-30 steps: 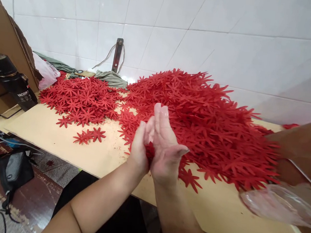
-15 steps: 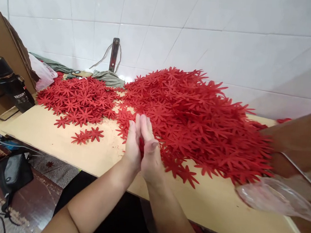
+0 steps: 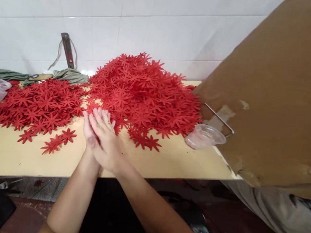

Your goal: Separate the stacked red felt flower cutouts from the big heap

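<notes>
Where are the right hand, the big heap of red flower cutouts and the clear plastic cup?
right hand [image 3: 106, 141], head view, back of the hand
big heap of red flower cutouts [image 3: 144, 89], head view, middle of the pile
clear plastic cup [image 3: 204, 136], head view, its side wall

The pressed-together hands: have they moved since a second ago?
Yes. The hands have dropped from upright in front of the big heap of red star-shaped cutouts to lie low on the pale wooden tabletop at its near-left edge.
</notes>
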### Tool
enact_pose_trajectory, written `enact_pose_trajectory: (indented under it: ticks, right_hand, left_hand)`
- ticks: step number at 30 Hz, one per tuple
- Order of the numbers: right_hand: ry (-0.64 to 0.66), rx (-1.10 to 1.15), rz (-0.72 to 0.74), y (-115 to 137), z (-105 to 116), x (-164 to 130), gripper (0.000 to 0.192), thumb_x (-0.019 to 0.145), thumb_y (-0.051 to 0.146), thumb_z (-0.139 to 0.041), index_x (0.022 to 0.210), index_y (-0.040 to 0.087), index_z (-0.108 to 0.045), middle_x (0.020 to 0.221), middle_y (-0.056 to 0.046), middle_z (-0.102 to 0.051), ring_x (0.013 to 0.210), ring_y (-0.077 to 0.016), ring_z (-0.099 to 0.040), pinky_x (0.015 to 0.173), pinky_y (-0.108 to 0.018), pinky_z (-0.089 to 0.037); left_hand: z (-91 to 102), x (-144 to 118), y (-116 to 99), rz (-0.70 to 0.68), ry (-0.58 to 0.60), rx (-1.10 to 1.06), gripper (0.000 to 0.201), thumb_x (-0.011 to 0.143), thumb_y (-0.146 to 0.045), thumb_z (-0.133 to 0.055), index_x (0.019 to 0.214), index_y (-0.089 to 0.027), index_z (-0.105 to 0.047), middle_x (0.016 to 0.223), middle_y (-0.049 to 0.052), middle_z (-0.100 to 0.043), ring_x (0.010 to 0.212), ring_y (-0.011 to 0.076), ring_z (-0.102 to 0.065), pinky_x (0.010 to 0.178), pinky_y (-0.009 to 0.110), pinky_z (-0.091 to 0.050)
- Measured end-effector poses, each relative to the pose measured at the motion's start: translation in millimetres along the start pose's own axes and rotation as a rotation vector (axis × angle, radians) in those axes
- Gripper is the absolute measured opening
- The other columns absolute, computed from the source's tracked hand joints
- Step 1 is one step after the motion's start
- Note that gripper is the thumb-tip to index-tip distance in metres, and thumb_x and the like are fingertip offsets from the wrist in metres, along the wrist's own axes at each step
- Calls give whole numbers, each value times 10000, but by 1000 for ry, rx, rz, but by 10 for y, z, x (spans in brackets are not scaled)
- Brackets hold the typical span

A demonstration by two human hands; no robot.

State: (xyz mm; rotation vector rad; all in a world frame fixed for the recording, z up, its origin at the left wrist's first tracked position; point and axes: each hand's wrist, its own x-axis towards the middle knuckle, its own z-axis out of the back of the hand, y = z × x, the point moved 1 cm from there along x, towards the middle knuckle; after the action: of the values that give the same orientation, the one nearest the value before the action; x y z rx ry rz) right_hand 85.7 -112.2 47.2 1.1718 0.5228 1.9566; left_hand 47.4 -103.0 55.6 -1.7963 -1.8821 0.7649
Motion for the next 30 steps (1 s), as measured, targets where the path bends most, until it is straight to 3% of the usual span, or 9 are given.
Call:
enact_pose_trajectory:
  ticks: [3,5,8,11,16,20,25,27,30]
  right_hand:
    - [-99,12,-182,-245,54,207,877,803,730,-150,1374,121,-417,1509,-101,-258,1437,-250,-83,1174,-460,-84]
    - [-174,80,-328,-471,87,329,994,730,807,-115,1355,107,-443,1495,-127,-289,1433,-273,-92,1169,-476,-75]
    - [-293,245,-388,-703,127,417,977,719,817,-149,1272,105,-525,1402,-157,-440,1385,-260,-283,1157,-466,-164]
    - [-375,443,-434,-765,197,444,872,733,799,-227,1107,113,-614,1211,-169,-607,1218,-253,-517,1077,-454,-343]
    - [-297,593,-437,-679,339,437,701,700,776,-381,821,140,-648,906,-140,-708,923,-247,-670,928,-467,-483]
    - [-198,551,-396,-648,353,359,544,611,615,-651,920,168,-618,961,-88,-699,905,-214,-661,889,-441,-515]
    - [-180,489,-439,-798,266,375,637,526,412,-757,1064,150,-540,1143,-136,-613,1006,-225,-616,901,-449,-502]
    - [-188,543,-497,-870,229,433,637,501,396,-760,1044,154,-534,1107,-123,-619,912,-199,-632,853,-439,-521]
    - [-89,631,-575,-921,171,527,551,484,394,-771,944,160,-580,886,-55,-661,676,-134,-603,722,-386,-546]
  left_hand:
    - [-77,-60,38,-3,78,-27,538,898,-535,-229,1254,-250,-515,1356,37,-516,1315,148,-410,1054,264,-363]
    - [-108,-65,53,66,125,-23,512,905,-502,-267,1192,-198,-564,1277,61,-579,1273,152,-458,1058,269,-361]
    - [-73,-4,41,156,114,25,277,881,-301,-436,1051,-182,-620,1113,35,-659,1143,126,-557,1028,260,-391]
    - [10,99,-13,278,79,82,136,806,-127,-512,873,-155,-627,843,6,-686,811,93,-647,925,282,-475]
    - [89,289,-131,306,97,151,149,763,-32,-511,805,-134,-612,700,-2,-661,614,78,-626,731,242,-530]
    - [145,446,-148,280,56,178,117,767,-69,-537,782,-161,-608,654,-21,-640,581,67,-602,685,225,-527]
    - [193,636,-101,211,58,238,95,760,-89,-557,719,-164,-598,604,-44,-605,514,45,-535,677,214,-495]
    - [217,703,-101,157,62,263,96,758,-94,-552,711,-155,-610,623,-36,-615,530,47,-534,694,209,-481]
    - [289,775,-124,101,32,332,81,742,-121,-567,750,-151,-641,667,-22,-637,601,73,-561,735,226,-468]
